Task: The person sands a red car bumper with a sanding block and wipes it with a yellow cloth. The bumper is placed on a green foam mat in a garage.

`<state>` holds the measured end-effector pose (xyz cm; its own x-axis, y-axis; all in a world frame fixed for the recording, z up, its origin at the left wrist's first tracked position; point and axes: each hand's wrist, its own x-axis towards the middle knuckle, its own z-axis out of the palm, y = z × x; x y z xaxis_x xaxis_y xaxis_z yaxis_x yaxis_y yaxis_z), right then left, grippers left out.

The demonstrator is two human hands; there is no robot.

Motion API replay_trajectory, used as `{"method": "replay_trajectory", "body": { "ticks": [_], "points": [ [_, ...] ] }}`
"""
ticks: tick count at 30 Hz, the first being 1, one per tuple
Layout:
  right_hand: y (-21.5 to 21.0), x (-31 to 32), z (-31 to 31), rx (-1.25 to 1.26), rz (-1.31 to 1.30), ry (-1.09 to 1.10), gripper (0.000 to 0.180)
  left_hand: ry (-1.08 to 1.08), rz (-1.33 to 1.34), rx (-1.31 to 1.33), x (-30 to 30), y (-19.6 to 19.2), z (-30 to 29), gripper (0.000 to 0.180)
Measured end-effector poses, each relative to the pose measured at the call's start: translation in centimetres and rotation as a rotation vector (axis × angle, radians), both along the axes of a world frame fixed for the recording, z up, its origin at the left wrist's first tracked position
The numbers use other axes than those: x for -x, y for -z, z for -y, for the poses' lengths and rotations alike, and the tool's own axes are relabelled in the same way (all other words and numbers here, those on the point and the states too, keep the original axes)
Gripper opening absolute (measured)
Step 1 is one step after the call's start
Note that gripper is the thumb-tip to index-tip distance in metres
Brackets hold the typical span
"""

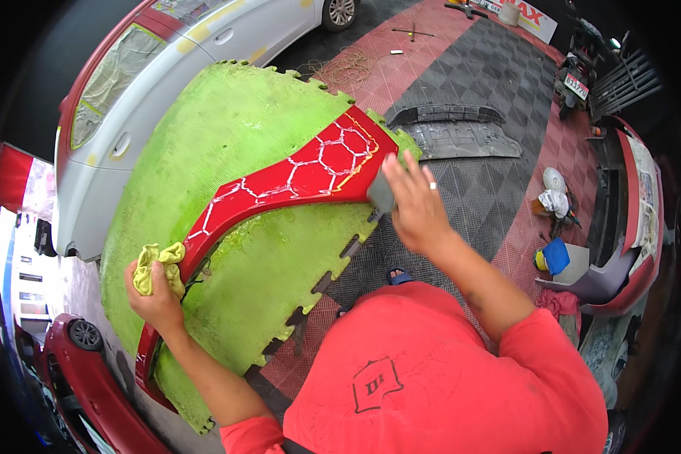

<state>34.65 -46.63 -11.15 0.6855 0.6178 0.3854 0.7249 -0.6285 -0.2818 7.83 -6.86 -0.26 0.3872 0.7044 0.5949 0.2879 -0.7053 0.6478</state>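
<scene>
A curved red car fender (280,180) lies across a bright green foam mat (242,113). White lines form a hexagon pattern on its upper part, with a yellowish streak near the wide end. At the fender's lower left stretch, my left hand (157,299) is closed around a crumpled yellow cloth (153,266) and rests by the panel's edge. My right hand (416,204) is at the wide right end, its fingers slightly blurred and a ring on one. Under its fingers is a flat grey pad (380,192), partly hidden, against the fender's edge.
A white and red car (159,87), partly masked, stands at the left. Beyond the mat, a dark grey car part (458,135) lies on the checkered floor. To the right are a red bumper (624,280), a blue item (556,257) and a motorcycle (579,57).
</scene>
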Motion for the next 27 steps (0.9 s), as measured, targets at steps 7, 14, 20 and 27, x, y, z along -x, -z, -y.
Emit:
{"method": "replay_trajectory", "body": {
  "ticks": [7, 14, 20, 27],
  "points": [
    [-0.6, 1.1, -0.1, -0.025, -0.123, -0.014, 0.066, 0.015, -0.046, -0.039, 0.1, -0.1, -0.6, 0.029],
    [0.0, -7.4, -0.7, -0.147, -0.061, 0.010, 0.060, 0.008, -0.045, -0.048, 0.0, -0.3, -0.6, 0.028],
    [1.1, -4.1, 1.9, -0.138, -0.037, -0.095, 0.061, -0.001, -0.049, -0.046, 0.1, -0.3, 0.1, 0.026],
    [0.0, -11.2, -5.6, -0.195, -0.125, -0.148, 0.066, 0.038, -0.031, 0.051, 0.5, 0.1, -0.7, 0.026]
  ]
}}
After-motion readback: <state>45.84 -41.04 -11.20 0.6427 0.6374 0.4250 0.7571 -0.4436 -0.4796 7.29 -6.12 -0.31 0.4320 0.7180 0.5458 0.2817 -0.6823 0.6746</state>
